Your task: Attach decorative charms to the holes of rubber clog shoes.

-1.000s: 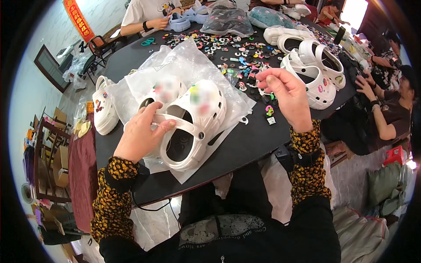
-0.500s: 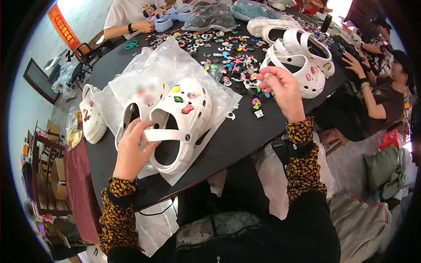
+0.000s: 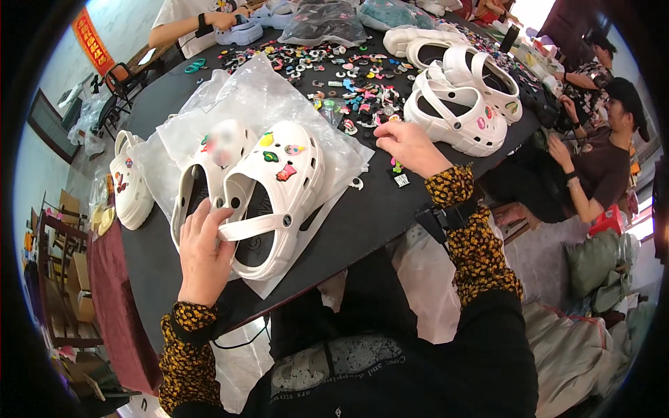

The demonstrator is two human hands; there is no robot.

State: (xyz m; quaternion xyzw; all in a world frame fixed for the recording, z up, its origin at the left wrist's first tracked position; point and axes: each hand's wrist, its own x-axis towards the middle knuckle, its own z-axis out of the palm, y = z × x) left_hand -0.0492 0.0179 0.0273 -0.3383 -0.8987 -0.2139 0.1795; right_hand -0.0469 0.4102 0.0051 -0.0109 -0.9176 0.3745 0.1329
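Observation:
A white clog (image 3: pixel 296 195) with several colourful charms on its toe stands on a clear plastic bag (image 3: pixel 338 150) close in front of me. My left hand (image 3: pixel 204 261) has its fingers curled round the heel strap of this clog. Beside it on the left sits a second white clog (image 3: pixel 182 191), partly covered by the bag, its charms blurred. To the right, my right hand (image 3: pixel 412 148) hovers palm down over the table, fingers bent together. What they hold, if anything, is hidden. Near its wrist lie a small pink-and-green charm (image 3: pixel 396 166) and a white square charm (image 3: pixel 401 180).
Loose charms (image 3: pixel 369 90) spread over the dark table (image 3: pixel 334 233). More white clogs (image 3: pixel 456 115) stand at the right, and one clog (image 3: pixel 131 184) at the left edge. A co-worker's hand (image 3: pixel 224 19) touches a blue clog (image 3: pixel 239 33) across the table. Another person (image 3: pixel 592 150) sits at the right.
My right hand has moved left toward the loose charms and turned palm down. My left hand stays at the clog's strap. The view has shifted slightly.

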